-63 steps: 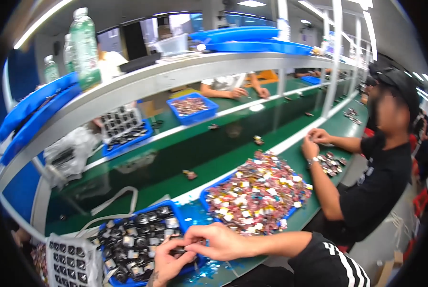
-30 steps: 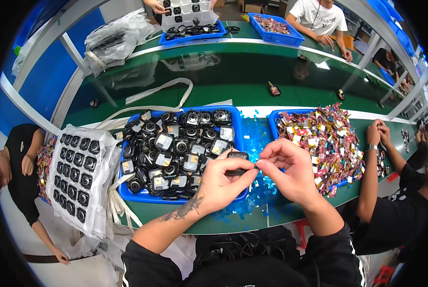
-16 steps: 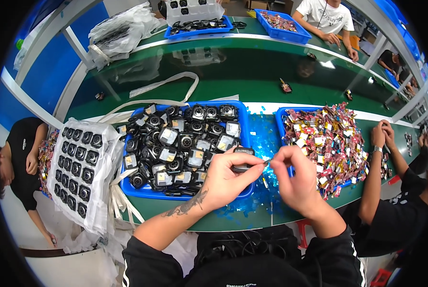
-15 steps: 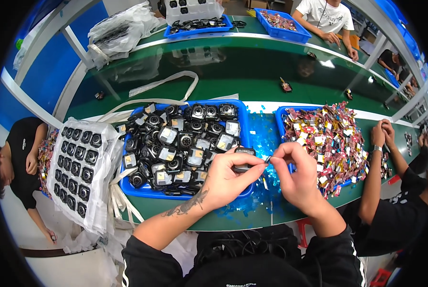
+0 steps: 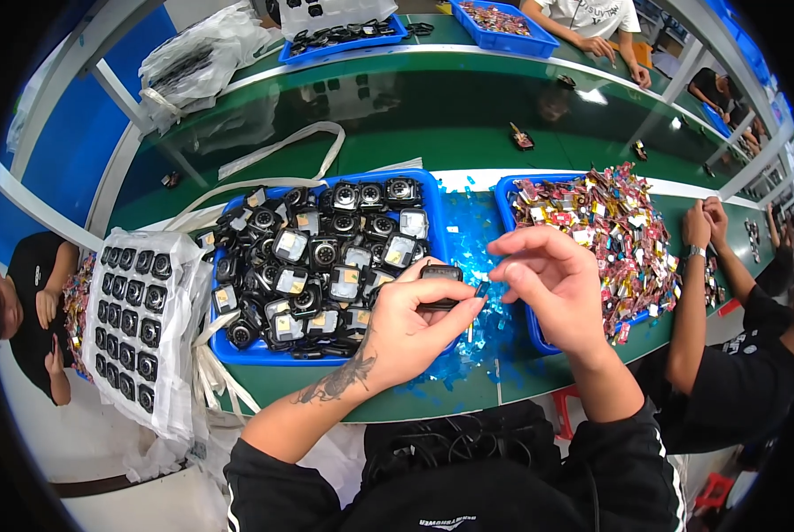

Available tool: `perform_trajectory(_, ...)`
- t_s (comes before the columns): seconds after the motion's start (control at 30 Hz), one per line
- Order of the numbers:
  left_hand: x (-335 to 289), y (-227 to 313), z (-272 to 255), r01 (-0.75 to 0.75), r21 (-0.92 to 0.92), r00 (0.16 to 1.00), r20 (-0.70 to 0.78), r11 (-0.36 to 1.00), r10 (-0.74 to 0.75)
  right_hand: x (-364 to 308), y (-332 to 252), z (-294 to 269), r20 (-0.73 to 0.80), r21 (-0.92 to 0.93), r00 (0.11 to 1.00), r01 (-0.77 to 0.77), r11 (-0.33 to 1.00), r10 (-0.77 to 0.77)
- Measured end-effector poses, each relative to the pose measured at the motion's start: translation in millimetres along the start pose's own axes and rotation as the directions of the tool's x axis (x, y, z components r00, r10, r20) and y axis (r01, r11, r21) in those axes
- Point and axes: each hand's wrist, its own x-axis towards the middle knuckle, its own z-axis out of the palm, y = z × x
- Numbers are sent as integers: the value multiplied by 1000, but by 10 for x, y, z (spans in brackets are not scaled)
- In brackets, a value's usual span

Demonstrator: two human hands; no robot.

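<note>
Hands meet over desk (image 5: 237,390) edge, between two blue bins. Left hand (image 5: 410,328) closed around small black camera module (image 5: 440,275), raised off the desk, likely to steady it. Right hand (image 5: 552,284) pinches bit of blue film (image 5: 481,289) at its corner, apparently peeling. Left bin (image 5: 237,350) holds more modules, right bin (image 5: 514,199) colourful small parts. Blue scraps (image 5: 468,226) litter between. Module underside hidden by fingers.

I see a green table (image 5: 432,115), blue trays (image 5: 237,350) of black and silver parts (image 5: 317,257), and a blue tray (image 5: 539,332) of red-and-gold pieces (image 5: 610,230).
</note>
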Motion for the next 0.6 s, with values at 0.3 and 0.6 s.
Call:
perform_trajectory(0.3, 3, 3, 29, 25, 1, 1000, 0, 1000, -25, 0, 35, 35, 215, -586, 880, 463, 665, -424)
perform_trajectory(0.6, 24, -82, -16, 57, -110, 997, -40, 992, -62, -119, 83, -43, 286, -821, 861, 447, 356, -421)
